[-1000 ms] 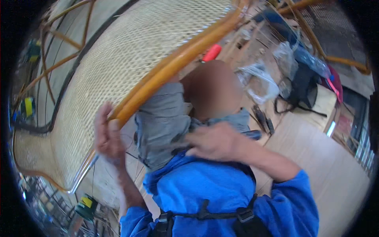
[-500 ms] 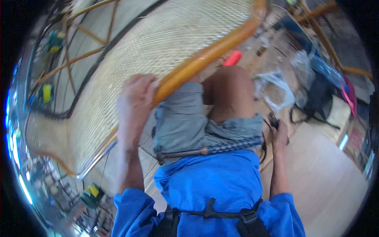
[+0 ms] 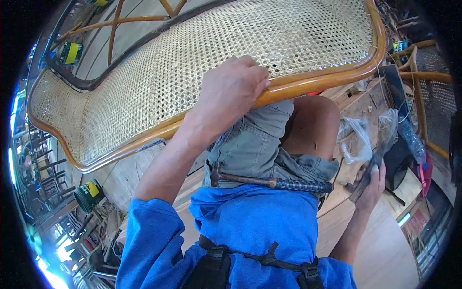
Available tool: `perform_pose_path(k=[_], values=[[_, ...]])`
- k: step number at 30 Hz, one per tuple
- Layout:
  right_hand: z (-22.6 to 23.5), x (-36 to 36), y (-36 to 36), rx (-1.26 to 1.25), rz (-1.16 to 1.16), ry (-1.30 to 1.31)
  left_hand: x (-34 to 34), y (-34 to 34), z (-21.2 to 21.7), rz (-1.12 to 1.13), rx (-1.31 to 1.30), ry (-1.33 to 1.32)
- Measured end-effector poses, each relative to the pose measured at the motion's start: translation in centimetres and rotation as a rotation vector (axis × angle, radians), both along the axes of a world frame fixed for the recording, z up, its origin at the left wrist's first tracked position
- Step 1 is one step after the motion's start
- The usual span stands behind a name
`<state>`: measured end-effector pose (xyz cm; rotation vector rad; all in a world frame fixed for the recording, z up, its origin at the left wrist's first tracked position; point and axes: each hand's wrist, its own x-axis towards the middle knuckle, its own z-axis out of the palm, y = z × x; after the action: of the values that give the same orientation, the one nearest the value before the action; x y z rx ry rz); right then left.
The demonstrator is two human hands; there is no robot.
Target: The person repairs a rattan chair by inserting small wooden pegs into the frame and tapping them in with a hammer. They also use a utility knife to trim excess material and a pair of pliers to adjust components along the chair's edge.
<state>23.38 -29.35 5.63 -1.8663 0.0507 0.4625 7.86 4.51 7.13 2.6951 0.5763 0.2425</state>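
A long curved frame with woven cane (image 3: 159,72) and a varnished brown rail (image 3: 317,84) leans over my lap. My left hand (image 3: 231,82) is closed over that rail, its fingers pressing on the cane near the edge. Off to the right, my right hand (image 3: 371,190) grips a dark, flat, greyish strip (image 3: 368,176) whose kind I cannot make out. A hammer (image 3: 269,183) with a braided dark grip lies across my lap, touched by neither hand.
Clear plastic bags (image 3: 356,137) and a dark bag (image 3: 399,159) lie beside my right hand. A pale wooden board (image 3: 385,245) is at lower right. Green-and-yellow cans (image 3: 89,196) stand at left. More brown chair frames (image 3: 115,29) rise behind the cane.
My left hand has shifted right along the rail, and the cane frame has swung right and levelled. My right hand has moved outward to the right, with the dark strip now showing in it.
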Motion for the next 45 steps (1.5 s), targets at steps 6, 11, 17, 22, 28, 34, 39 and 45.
perform_pose_path(k=[6, 11, 17, 22, 28, 34, 39, 45], values=[[5.4, -1.4, 11.9, -0.055, 0.636, 0.084, 0.7, 0.3, -0.1, -0.114, 0.153, 0.063], [6.4, -1.6, 17.4, -0.139, 0.965, 0.051, 0.7, 0.6, -0.7, -0.095, 0.084, -0.045], [6.2, -1.1, 19.8, -0.229, 1.04, 0.114, 1.4, 0.6, -2.5, 0.024, -0.081, -0.098], [6.5, -0.5, 21.0, -0.398, 1.155, -0.07, 1.3, 0.8, -2.8, 0.012, -0.164, -0.132], [7.3, 0.0, 20.5, -0.603, 1.12, -0.355, 0.2, 0.5, -2.1, -0.025, -0.227, -0.239], [7.4, -0.3, 19.7, -0.63, 1.129, -0.455, 0.5, -0.3, -2.1, 0.019, -0.046, -0.204], [8.3, -0.6, 20.5, -0.865, 1.176, -0.421, 1.0, -0.7, -2.1, 0.045, 0.051, -0.21], [7.7, -0.4, 19.7, -0.748, 1.28, -0.623, 0.9, -0.3, -1.5, 0.074, -0.184, -0.157]])
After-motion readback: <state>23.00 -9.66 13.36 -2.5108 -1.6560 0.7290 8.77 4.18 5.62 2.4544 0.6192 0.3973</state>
